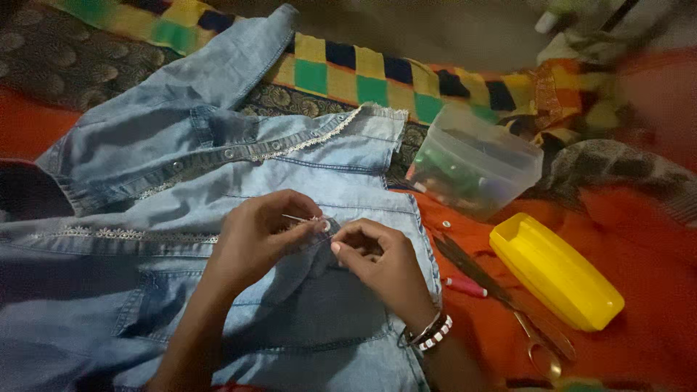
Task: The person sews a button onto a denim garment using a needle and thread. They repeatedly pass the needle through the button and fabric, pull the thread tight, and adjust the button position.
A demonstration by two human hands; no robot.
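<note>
A pale blue denim shirt with snap buttons and a strip of white lace trim lies spread across an orange cloth, filling the frame from nine o'clock to the centre, and both hands rest on its front panel just below the middle of the view. A checked blanket of yellow, green and dark blue squares runs along twelve o'clock. At two o'clock a clear plastic tub holding spools of thread stands tilted, and at four o'clock lies a long yellow plastic case. Between that case and the shirt's edge rest dark-bladed scissors with metal loop handles.

The left hand has thumb and forefinger closed together on a thin silver needle, which points toward nine o'clock. The right hand, wearing beaded bracelets at the wrist, is curled with fingertips pinching a fold of the denim. The two hands nearly touch at their fingertips
</note>
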